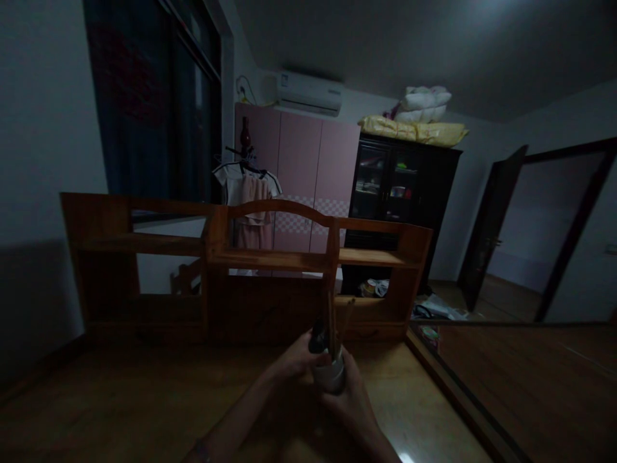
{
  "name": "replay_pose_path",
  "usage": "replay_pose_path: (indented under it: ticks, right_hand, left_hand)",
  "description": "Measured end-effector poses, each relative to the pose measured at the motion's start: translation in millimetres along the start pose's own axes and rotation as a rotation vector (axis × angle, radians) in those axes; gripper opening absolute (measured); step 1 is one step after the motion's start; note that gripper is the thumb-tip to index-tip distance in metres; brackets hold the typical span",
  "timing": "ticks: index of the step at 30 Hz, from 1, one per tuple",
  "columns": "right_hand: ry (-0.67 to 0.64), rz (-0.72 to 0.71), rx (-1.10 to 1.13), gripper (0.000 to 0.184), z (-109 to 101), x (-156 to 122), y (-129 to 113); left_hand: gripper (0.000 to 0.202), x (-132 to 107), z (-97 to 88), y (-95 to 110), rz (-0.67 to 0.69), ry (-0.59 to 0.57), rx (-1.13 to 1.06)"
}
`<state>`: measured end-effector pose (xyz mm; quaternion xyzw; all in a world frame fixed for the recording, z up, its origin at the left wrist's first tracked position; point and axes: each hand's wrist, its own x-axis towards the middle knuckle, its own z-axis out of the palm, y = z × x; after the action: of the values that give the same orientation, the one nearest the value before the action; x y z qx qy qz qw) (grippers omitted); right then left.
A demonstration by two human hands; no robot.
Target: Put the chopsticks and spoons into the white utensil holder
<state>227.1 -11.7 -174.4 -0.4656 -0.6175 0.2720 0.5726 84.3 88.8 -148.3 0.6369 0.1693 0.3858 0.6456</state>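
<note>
A small pale cup (pixel 330 377) is held over the wooden bed surface (pixel 193 392). My right hand (pixel 354 395) wraps round its right side and underside. Thin wooden sticks (pixel 331 325) stand up out of the cup, and one paler stick (pixel 349 315) leans to the right. A dark object (pixel 317 337), too dim to name, rises at the cup's left rim. My left hand (pixel 296 359) closes on this dark object, its thumb across the cup's rim. The left fingertips are partly hidden behind it.
Ahead stands a wooden headboard (pixel 274 260) with open shelves. A raised wooden edge (pixel 453 386) runs along the right side. Beyond are a clothes rack with garments (pixel 253 193), pink wardrobe (pixel 299 154), black cabinet (pixel 436 193) and open door (pixel 494 225).
</note>
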Motion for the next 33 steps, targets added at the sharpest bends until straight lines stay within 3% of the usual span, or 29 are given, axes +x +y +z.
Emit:
replay_pose_path:
  ticks: [6, 18, 23, 28, 33]
  right_hand:
    - [0.017, -0.026, -0.149, 0.083, -1.5, -0.2, 1.7]
    - [-0.036, 0.085, -0.071, 0.071, -12.0, 2.7, -14.6]
    - [-0.075, 0.159, 0.106, 0.073, -15.1, 4.5, -2.5]
    - [-0.046, 0.256, 0.318, 0.077, -17.2, 10.1, 13.3]
    - [-0.172, 0.339, 0.587, 0.076, -16.2, 9.8, 13.6]
  left_hand:
    - [0.06, 1.8, -0.7, 1.6, 0.022, -0.031, -0.129]
    - [0.06, 6.5, 0.1, -9.0, -0.034, 0.068, -0.329]
    - [0.056, 5.1, 0.8, -8.3, -0.031, 0.022, -0.468]
    - [0.052, -2.9, 2.4, 5.3, -0.069, -0.063, -0.496]
    - [0.045, -8.5, 0.9, 18.6, -0.057, -0.117, -0.45]
